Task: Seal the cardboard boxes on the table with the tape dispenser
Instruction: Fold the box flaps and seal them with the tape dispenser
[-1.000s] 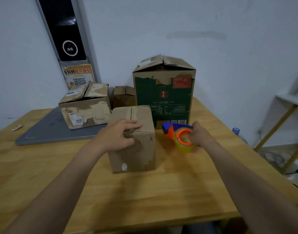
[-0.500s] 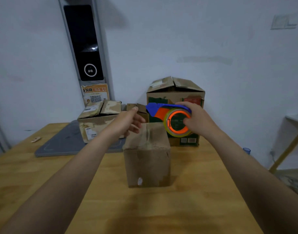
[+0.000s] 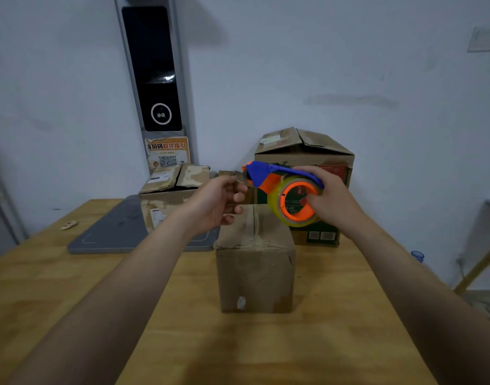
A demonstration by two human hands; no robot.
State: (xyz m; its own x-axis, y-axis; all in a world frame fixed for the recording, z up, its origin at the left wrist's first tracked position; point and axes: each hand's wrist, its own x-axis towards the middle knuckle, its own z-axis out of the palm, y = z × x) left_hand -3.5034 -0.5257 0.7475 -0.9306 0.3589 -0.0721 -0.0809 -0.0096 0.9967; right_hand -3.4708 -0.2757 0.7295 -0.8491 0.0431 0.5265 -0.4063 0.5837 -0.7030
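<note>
A small brown cardboard box [image 3: 255, 279] stands mid-table, its top flaps closed along a centre seam. Above its far edge my right hand [image 3: 332, 204] grips the blue and orange tape dispenser [image 3: 291, 201], which carries a roll of clear tape, nose pointing left. My left hand [image 3: 216, 201] hovers above the box's far left corner with curled fingers, thumb and index tip right at the dispenser's nose. Whether they pinch the tape end does not show. A tall green-printed box [image 3: 302, 151] stands behind, flaps loosely up. A torn box [image 3: 168, 190] sits at the back left.
The wooden table [image 3: 71, 287] bears a grey mat [image 3: 113, 232] under the torn box. A smaller box [image 3: 227, 173] is partly hidden behind my left hand. A small pale object [image 3: 68, 225] lies far left. Right of the table are a blue bottle top [image 3: 417, 255] and a wooden frame.
My right hand lifted the dispenser off the table to above the small box. My left hand left the box top and rose to the dispenser's nose. The camera tilted up.
</note>
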